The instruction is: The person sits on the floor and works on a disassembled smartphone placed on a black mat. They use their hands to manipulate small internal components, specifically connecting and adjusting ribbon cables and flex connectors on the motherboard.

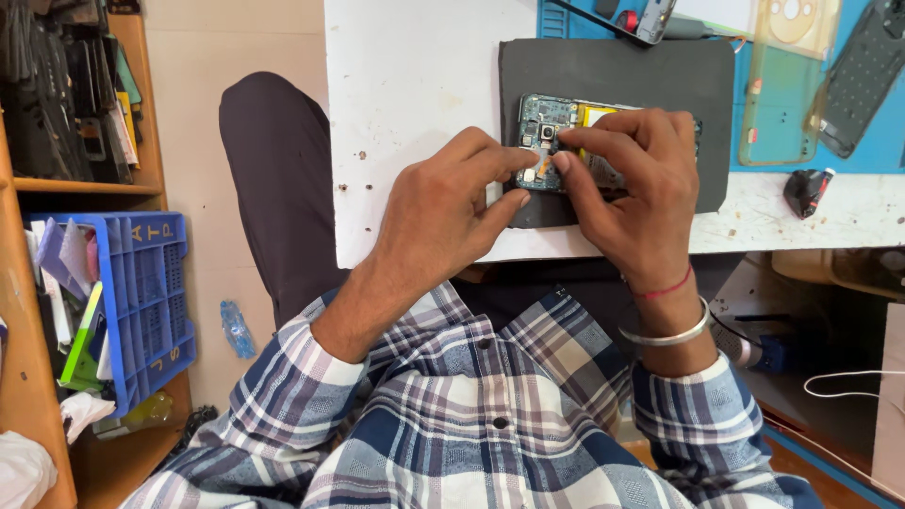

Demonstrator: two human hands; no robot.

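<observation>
phone: opened phone [547, 141], back off, circuit board showing, lies on dark mat [660, 75] on white table [415, 75]
left hand: left hand [443, 212] fingers pinched at phone's lower left edge, touching it
right hand: right hand [641, 179] curled over phone's middle, fingertips pressing on board
nearby: clear phone case [782, 94] on blue mat [886, 132]; blue crate [151, 292] on the floor to the left

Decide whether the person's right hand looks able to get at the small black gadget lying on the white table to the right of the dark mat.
Probably yes. The right hand rests on the opened phone, and the bare table between it and the black gadget holds nothing in the way.
</observation>
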